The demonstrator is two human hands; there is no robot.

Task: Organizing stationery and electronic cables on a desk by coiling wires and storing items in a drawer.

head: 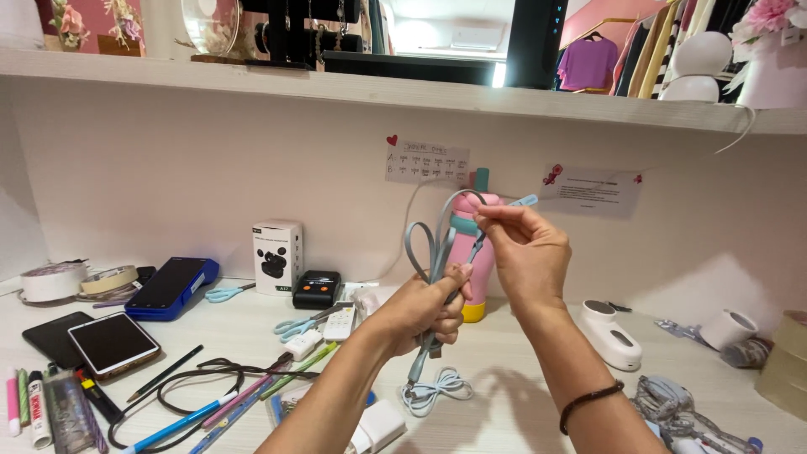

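Bare table (521,370) lies open beneath the raised hands. Passage to the left is blocked by pens (181,420), a black cord (202,370) and phones (112,342). A pink bottle (471,261) stands directly behind; tape rolls (782,357) crowd the right edge.

light: bright, even, from above | shadows: soft forearm shadow on the white desk top (521,370) | glare: window strip overexposed above the shelf | focus: sharp; edges slightly bowed

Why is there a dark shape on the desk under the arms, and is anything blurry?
Head view: light from above casts the arms' shadow on the desk; left hand, right hand and cable look sharp; the paper notes' writing is too small to read.
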